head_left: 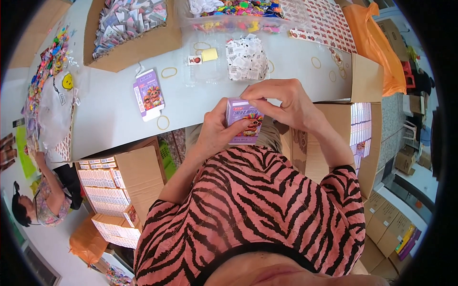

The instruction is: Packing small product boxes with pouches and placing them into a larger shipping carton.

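A small purple cardboard box [245, 113] with a colourful cartoon figure on its front is held upright before my chest, at the table's near edge. My left hand [213, 127] is closed round its left side, thumb across the front. At the box's top end, my right hand [288, 102] is closed with thumb and fingertips on the top flap edge; the fingertips partly hide that flap. Another purple box [151, 94], looking flattened, lies on the table to the left. Beyond my hands sits a clear tray [205, 71] with a small picture card and a yellow pad, beside a stack of white printed packets [246, 58].
A carton [136, 59] of small packets and a clear bin [234, 21] of colourful trinkets stand at the back. Sticker sheets [324, 28] and an orange bag [374, 47] lie right. Cartons of packed boxes [105, 186] flank me. Another person [47, 205] works at far left.
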A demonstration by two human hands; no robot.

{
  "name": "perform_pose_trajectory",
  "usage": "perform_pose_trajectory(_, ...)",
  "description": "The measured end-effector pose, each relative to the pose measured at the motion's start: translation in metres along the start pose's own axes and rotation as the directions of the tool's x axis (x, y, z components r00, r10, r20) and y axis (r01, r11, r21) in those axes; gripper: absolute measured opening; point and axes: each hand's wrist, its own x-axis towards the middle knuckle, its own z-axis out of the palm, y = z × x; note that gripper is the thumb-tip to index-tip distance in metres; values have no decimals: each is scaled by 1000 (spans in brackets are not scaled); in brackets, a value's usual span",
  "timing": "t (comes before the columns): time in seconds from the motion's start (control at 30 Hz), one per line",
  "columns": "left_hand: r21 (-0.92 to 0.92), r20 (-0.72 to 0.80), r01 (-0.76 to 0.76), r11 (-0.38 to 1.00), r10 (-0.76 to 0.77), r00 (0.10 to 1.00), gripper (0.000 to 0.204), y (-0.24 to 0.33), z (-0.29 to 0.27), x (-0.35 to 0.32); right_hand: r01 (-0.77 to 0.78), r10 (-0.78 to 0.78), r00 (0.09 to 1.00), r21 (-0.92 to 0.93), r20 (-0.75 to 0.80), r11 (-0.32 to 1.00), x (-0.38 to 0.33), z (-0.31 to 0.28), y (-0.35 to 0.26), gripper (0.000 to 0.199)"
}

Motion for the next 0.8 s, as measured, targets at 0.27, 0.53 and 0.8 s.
perform_pose_trajectory(0.27, -193, -25, 110, 975, -117, 993, 35, -2, 6, -22, -5, -15, 989, 132, 148, 991, -16, 18, 18, 34)
perform_pose_trajectory(0.53, 180, -222, 13, 984, 28, 975, 49, 10, 3, -32, -144, 137, 988, 104, 68, 984, -35, 31, 24, 37)
perform_pose_trajectory(0.8, 328, -84, -7, 945, 37, 996, 35, 9, -7, -33, -85, 83, 996, 110, 23, 990, -43, 38, 25, 36)
